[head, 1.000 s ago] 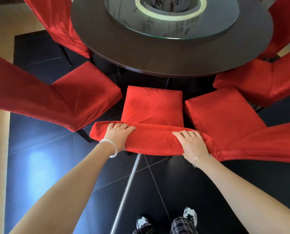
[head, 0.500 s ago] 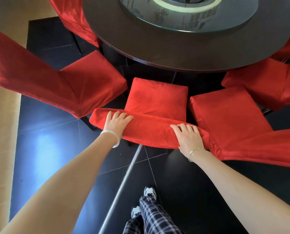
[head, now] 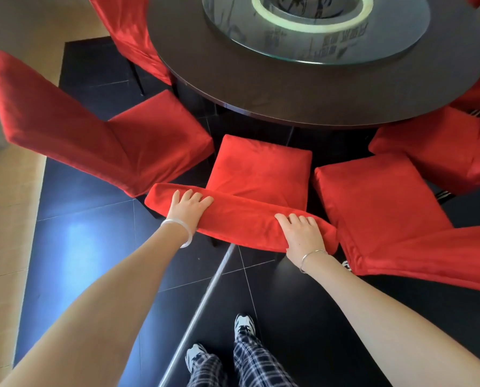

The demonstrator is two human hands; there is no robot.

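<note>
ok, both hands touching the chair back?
Touching. Head view: left hand and right hand both rest on top of the chair back, fingers lying over it, no gap.

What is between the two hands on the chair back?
Only the bare red chair back lies between the left hand and right hand, seen in the head view.

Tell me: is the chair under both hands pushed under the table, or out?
Out: the chair shows its whole seat, short of the table edge.
</note>
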